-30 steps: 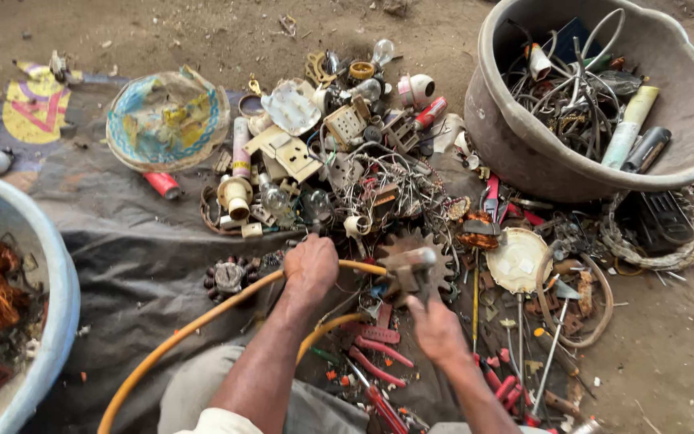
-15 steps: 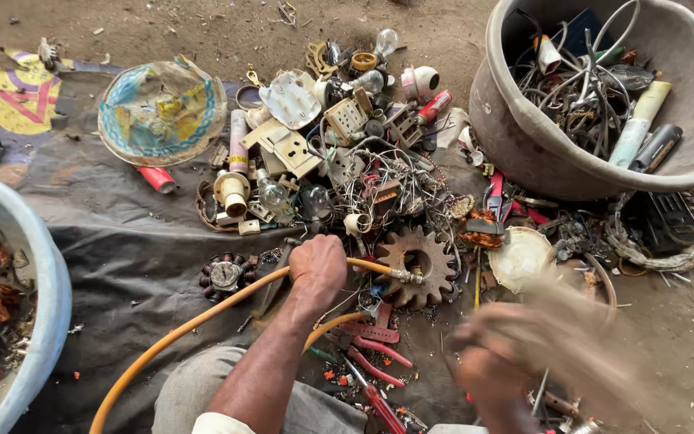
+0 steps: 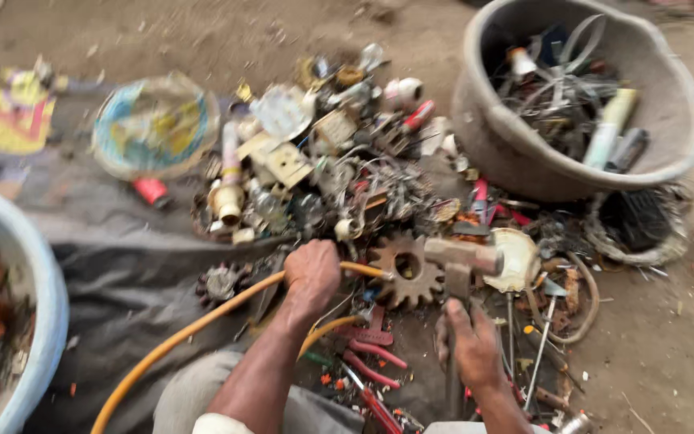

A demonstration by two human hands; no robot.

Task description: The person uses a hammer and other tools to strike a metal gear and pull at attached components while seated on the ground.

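- Left hand (image 3: pixel 312 273) is fisted tight around the yellow hose (image 3: pixel 202 325), pinning its end on the rusty gear wheel (image 3: pixel 402 269) near the middle of the dark ground sheet (image 3: pixel 122 281); by the look of it, that grip keeps the end from skidding.
- Right hand (image 3: pixel 471 345) is wrapped around the handle of a hammer (image 3: pixel 461 255), with the head raised just above the gear and the hose end, square to them.
- The gear lies flat, teeth outward, so it reads as a makeshift anvil under the hose tip.
- The hose runs back from the fist toward the near-left edge of the sheet and curls past the person's knee.
- Just beyond the gear, a heap of scrap metal (image 3: pixel 323 169) covers the far half of the sheet: fittings, wire, bits of plate.
- Red-handled pliers (image 3: pixel 367 366) lie between the two forearms, close at hand.
- A grey tub (image 3: pixel 483 137) of tangled wire and tubes stands off the far-right corner.
- A pale blue basin (image 3: pixel 38 289) with coppery scraps sits at the left edge.
- The view is blurred, so small pieces are hard to name.
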